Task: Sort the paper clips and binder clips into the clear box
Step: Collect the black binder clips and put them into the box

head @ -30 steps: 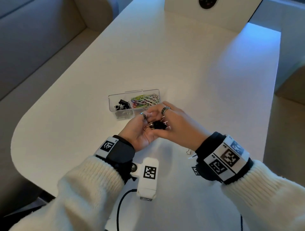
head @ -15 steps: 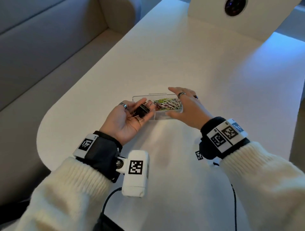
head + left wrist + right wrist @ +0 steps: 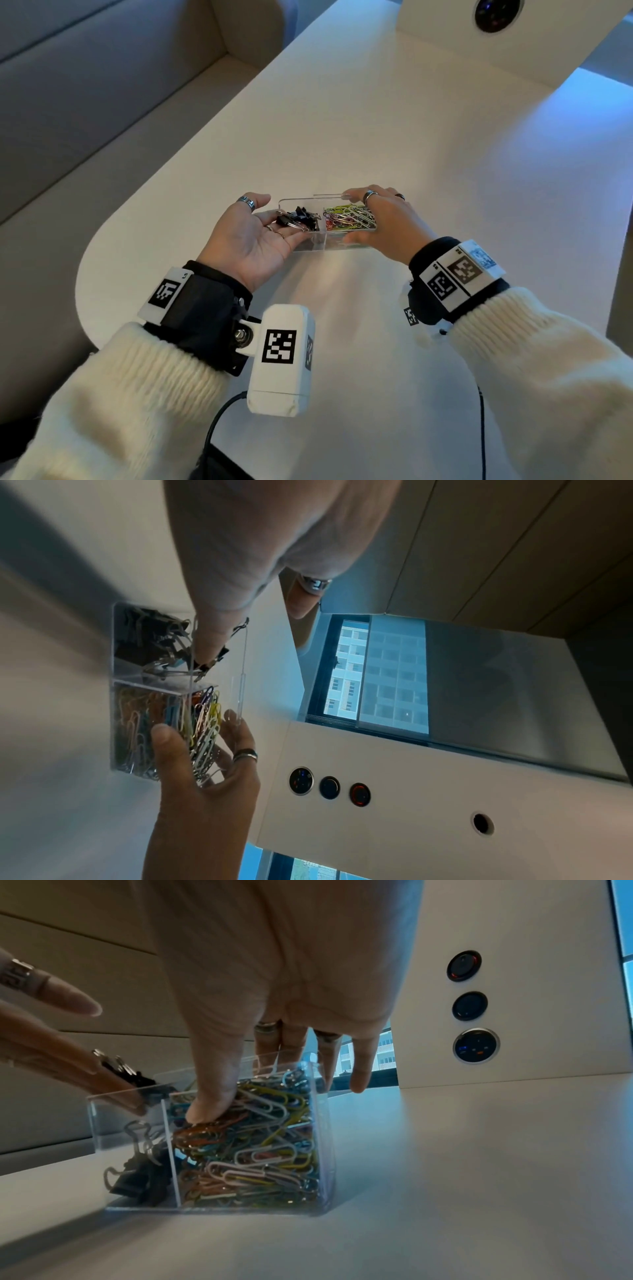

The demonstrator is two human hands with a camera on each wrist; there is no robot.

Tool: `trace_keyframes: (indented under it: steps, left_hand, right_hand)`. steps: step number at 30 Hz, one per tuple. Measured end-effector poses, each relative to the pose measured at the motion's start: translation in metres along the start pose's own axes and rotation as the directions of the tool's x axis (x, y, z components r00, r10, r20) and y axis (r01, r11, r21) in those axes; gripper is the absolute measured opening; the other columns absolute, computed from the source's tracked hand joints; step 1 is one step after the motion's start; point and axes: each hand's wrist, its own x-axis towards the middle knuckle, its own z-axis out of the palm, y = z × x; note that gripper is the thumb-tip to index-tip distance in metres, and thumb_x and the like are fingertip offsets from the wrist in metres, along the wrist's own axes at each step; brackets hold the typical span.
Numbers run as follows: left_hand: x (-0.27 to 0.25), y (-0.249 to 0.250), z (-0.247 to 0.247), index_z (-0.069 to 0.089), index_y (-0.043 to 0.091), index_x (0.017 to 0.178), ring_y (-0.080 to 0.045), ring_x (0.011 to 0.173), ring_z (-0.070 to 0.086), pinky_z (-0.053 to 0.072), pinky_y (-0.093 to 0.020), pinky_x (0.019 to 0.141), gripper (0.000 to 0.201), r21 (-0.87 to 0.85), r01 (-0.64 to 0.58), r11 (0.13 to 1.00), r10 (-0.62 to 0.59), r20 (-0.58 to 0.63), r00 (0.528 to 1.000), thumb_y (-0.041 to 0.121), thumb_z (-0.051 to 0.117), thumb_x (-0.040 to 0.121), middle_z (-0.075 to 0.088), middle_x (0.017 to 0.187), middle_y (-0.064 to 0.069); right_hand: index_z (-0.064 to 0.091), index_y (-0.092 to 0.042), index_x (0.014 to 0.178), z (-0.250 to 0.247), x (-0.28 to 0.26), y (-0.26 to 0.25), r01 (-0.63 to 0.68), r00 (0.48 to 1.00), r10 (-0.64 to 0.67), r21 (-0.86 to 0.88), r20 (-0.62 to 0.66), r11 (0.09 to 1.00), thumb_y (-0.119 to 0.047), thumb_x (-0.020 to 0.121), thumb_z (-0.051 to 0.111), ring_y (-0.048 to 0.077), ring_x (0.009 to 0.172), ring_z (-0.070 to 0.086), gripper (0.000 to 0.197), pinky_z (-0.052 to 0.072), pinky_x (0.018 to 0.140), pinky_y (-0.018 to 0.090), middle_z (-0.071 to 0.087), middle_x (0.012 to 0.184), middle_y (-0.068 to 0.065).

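The clear box (image 3: 310, 245) stands on the white table, split in two. Black binder clips (image 3: 137, 1177) lie in its left compartment, and coloured paper clips (image 3: 346, 218) fill the right one. My left hand (image 3: 272, 224) is palm up with straight fingers tilted over the left compartment's rim. Several binder clips (image 3: 295, 222) lie on those fingers, at the box's edge. My right hand (image 3: 376, 222) grips the box's right end, with its thumb (image 3: 212, 1104) on the near wall and its fingers (image 3: 358, 1080) behind the far wall.
The table's rounded edge (image 3: 89, 260) is close on the left, with a grey bench (image 3: 68, 89) beyond it. An upright white panel with round sockets (image 3: 476, 1045) stands at the back. A black cable (image 3: 214, 428) hangs by my left sleeve.
My hands parted. The left one carried the binder clips from in front of me to the box's left compartment and flattened out, while the right one reached the box's right end and took hold.
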Motion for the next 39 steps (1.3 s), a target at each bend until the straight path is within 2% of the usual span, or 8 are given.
trace_keyframes:
  steps: [5, 11, 18, 21, 24, 28, 32, 39]
  left_hand:
    - [-0.009, 0.000, 0.008, 0.044, -0.002, 0.103, -0.039, 0.117, 0.051, 0.057, -0.034, 0.054, 0.023, 0.139, -0.058, 0.989, 0.066, -0.054, 0.996, 0.016, 0.033, 0.093, 0.051, 0.117, -0.024]
    - [-0.015, -0.013, 0.013, 0.045, 0.014, 0.087, -0.018, 0.079, 0.046, 0.047, -0.026, 0.062, 0.005, 0.383, -0.192, 0.903, 0.267, -0.151, 0.952, 0.012, 0.040, 0.090, 0.041, 0.090, -0.008]
    - [-0.020, -0.051, 0.026, 0.056, 0.016, 0.094, -0.017, 0.085, 0.055, 0.046, -0.027, 0.068, 0.020, 0.479, -0.329, 0.814, 0.384, -0.018, 0.923, 0.004, 0.040, 0.091, 0.057, 0.092, -0.002]
    - [-0.018, -0.085, 0.033, 0.055, 0.016, 0.088, -0.011, 0.057, 0.061, 0.044, -0.020, 0.049, 0.021, 0.742, -0.330, 0.583, 0.255, 0.219, 0.942, 0.003, 0.039, 0.093, 0.059, 0.088, -0.003]
    - [-0.006, -0.121, 0.034, 0.055, 0.018, 0.087, -0.004, 0.036, 0.049, 0.038, -0.016, 0.040, 0.012, 0.914, -0.388, 0.115, 0.060, 0.383, 0.922, 0.011, 0.047, 0.091, 0.059, 0.089, -0.001]
    - [0.012, -0.163, 0.036, 0.055, 0.016, 0.107, -0.012, 0.071, 0.051, 0.046, -0.027, 0.076, 0.024, 0.821, -0.475, -0.318, -0.057, 0.483, 0.874, 0.019, 0.059, 0.083, 0.052, 0.111, -0.004]
    - [0.026, -0.190, 0.035, 0.047, 0.018, 0.118, -0.022, 0.115, 0.041, 0.044, -0.037, 0.091, 0.046, 0.734, -0.448, -0.511, -0.104, 0.464, 0.880, 0.033, 0.065, 0.079, 0.038, 0.122, -0.006]
    - [0.038, -0.203, 0.022, 0.050, 0.011, 0.107, -0.025, 0.116, 0.040, 0.045, -0.040, 0.091, 0.022, 0.702, -0.449, -0.552, -0.103, 0.478, 0.873, 0.017, 0.054, 0.087, 0.046, 0.115, -0.009]
  right_hand:
    - [0.034, -0.028, 0.139, 0.002, 0.000, 0.001, 0.001, 1.000, -0.001, -0.039, -0.012, 0.999, -0.034, 0.080, 0.066, 0.020, 0.125, 0.035, 0.067, 0.031, 0.103, 0.038, 0.042, 0.139, -0.006]
    - [0.021, -0.027, 0.145, -0.019, -0.016, 0.010, -0.043, 0.997, 0.050, 0.104, -0.057, 0.994, -0.043, 0.083, 0.060, 0.020, 0.134, 0.027, 0.075, 0.026, 0.110, 0.041, 0.030, 0.148, -0.001]
    - [0.055, -0.023, 0.121, -0.057, -0.069, 0.051, -0.154, 0.987, 0.159, 0.159, -0.014, 0.975, -0.036, 0.087, 0.058, 0.017, 0.098, 0.057, 0.037, 0.041, 0.088, 0.027, 0.059, 0.114, -0.001]
    - [0.061, -0.022, 0.111, -0.061, -0.098, 0.073, -0.245, 0.964, 0.227, 0.132, 0.136, 0.961, -0.033, 0.087, 0.058, 0.010, 0.078, 0.057, 0.027, 0.040, 0.080, 0.026, 0.061, 0.098, -0.001]
    - [0.061, -0.019, 0.110, -0.050, -0.126, 0.096, -0.328, 0.918, 0.305, 0.053, 0.253, 0.943, -0.030, 0.085, 0.061, 0.006, 0.075, 0.053, 0.026, 0.039, 0.080, 0.026, 0.061, 0.100, 0.002]
    - [0.054, -0.022, 0.111, -0.038, -0.156, 0.113, -0.458, 0.834, 0.447, -0.044, 0.324, 0.888, -0.031, 0.074, 0.074, 0.016, 0.092, 0.046, 0.043, 0.035, 0.079, 0.023, 0.046, 0.104, 0.001]
    - [0.042, -0.025, 0.113, -0.027, -0.176, 0.113, -0.499, 0.775, 0.494, -0.096, 0.395, 0.861, -0.030, 0.063, 0.082, 0.019, 0.093, 0.048, 0.065, 0.040, 0.079, 0.026, 0.032, 0.110, -0.001]
    - [0.046, -0.024, 0.106, -0.014, -0.188, 0.121, -0.490, 0.818, 0.483, -0.062, 0.312, 0.870, -0.017, 0.068, 0.079, 0.020, 0.092, 0.049, 0.051, 0.041, 0.071, 0.026, 0.035, 0.101, -0.005]
